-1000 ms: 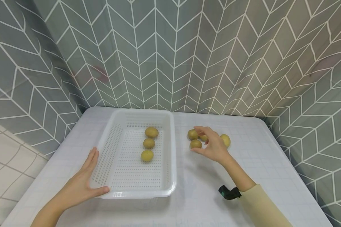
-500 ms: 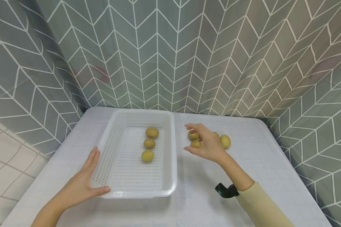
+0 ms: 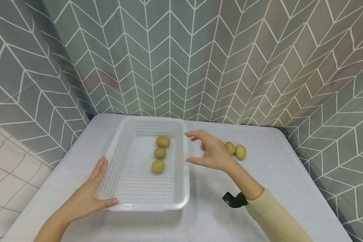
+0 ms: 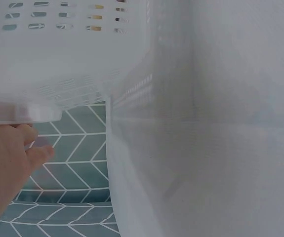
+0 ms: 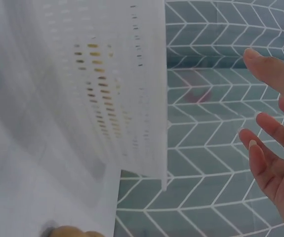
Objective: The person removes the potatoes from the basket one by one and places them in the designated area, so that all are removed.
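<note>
Resting my left grip (image 3: 86, 198) along the lower left corner of the white basket (image 3: 148, 207), I have its fingers straight against the side and the thumb stretched out at the near edge. My right grip (image 3: 213, 151) is spread, thumb and fingertips well apart in a wide curve, just by the basket's right rim near the centre of the frame; in the right wrist view a gap shows between it and the basket wall. The basket sits left of centre on the white tabletop (image 3: 210, 218), and inside it three potatoes (image 3: 160, 153) form a short column right of its middle. From my right wrist, their yellow shows through the slots in the wall. Right of centre in the frame, two more potatoes (image 3: 240, 152) lie side by side on the tabletop, just beyond my right grip, and a sliver of another potato (image 3: 203, 146) peeks out behind my fingers. A black device (image 3: 235, 200) sits at my right wrist by the pale sleeve (image 3: 276, 215). A grey curtain (image 3: 196, 60) with white chevron lines fills the upper frame.
</note>
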Demonstrator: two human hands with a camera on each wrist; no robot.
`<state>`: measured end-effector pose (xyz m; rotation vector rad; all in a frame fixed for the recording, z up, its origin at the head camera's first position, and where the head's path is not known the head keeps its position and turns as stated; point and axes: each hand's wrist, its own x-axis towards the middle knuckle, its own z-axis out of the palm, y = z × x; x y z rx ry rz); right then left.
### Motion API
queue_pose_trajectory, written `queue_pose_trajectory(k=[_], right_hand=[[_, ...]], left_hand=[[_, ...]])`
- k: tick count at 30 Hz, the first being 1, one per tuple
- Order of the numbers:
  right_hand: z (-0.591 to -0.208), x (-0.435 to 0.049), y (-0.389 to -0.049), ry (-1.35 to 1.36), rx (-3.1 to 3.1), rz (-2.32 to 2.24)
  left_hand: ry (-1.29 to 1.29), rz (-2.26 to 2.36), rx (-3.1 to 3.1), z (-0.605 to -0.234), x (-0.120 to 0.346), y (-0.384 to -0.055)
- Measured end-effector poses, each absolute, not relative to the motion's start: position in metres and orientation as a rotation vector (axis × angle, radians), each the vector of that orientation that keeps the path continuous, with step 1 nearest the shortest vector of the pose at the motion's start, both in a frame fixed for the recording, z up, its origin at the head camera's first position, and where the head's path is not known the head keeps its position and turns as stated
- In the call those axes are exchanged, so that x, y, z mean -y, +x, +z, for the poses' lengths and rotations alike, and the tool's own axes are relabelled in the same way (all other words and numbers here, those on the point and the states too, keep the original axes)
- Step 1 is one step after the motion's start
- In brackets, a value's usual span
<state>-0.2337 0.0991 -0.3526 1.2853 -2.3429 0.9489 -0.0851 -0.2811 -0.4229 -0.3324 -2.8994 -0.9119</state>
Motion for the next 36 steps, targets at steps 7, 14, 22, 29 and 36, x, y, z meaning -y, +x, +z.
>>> queue_pose_trajectory(k=[7,14,22,29,36], right_hand=[[-0.348,-0.079,-0.234,1.406,2.285,0.954],[-0.342,-0.061,-0.232,1.478,2.254,0.966],[-0.327,-0.041,-0.229,1.545,2.246,0.926],[-0.315,-0.018,-0.225,1.590,2.218,0.906],[-0.313,0.005,-0.227,1.620,2.220,0.916]], left_hand=[[-0.342,-0.912,2.890,-0.423,0.282,-0.085],[-0.343,-0.916,2.886,-0.423,0.282,-0.085],[-0.341,-0.915,2.883,-0.422,0.283,-0.085],[-0.354,-0.907,2.876,-0.424,0.284,-0.085],[-0.342,-0.929,2.879,-0.423,0.283,-0.084]])
